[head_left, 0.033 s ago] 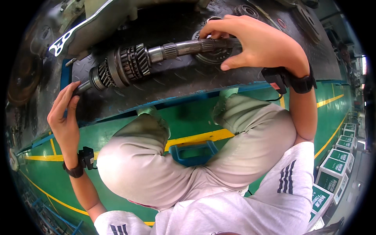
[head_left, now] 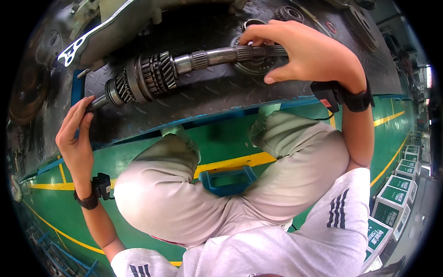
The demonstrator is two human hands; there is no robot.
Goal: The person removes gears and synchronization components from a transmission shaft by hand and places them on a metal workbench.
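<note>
A steel gear shaft (head_left: 221, 56) lies lengthwise across the dark workbench, with helical gears and toothed rings clustered on its left half. At its thin left end, my left hand (head_left: 76, 136) pinches the tip between thumb and fingers. My right hand (head_left: 309, 51) arches over the splined right end. Its fingers curl past the far side of the shaft, while the thumb stands apart on the near side. The palm hides the shaft's right tip. Behind the right fingers sits a round metal ring part (head_left: 254, 65), partly covered by the shaft and hand.
A large cast metal housing (head_left: 108, 39) rises at the back left, close behind the gears. A bearing (head_left: 290, 14) and a small red ring (head_left: 331, 27) lie at the far right of the metal-plate workbench (head_left: 203, 99). A blue stool (head_left: 226, 177) shows between my legs.
My right hand has slid slightly right along the shaft, its thumb shifting too. The shaft and my left hand look unmoved.
</note>
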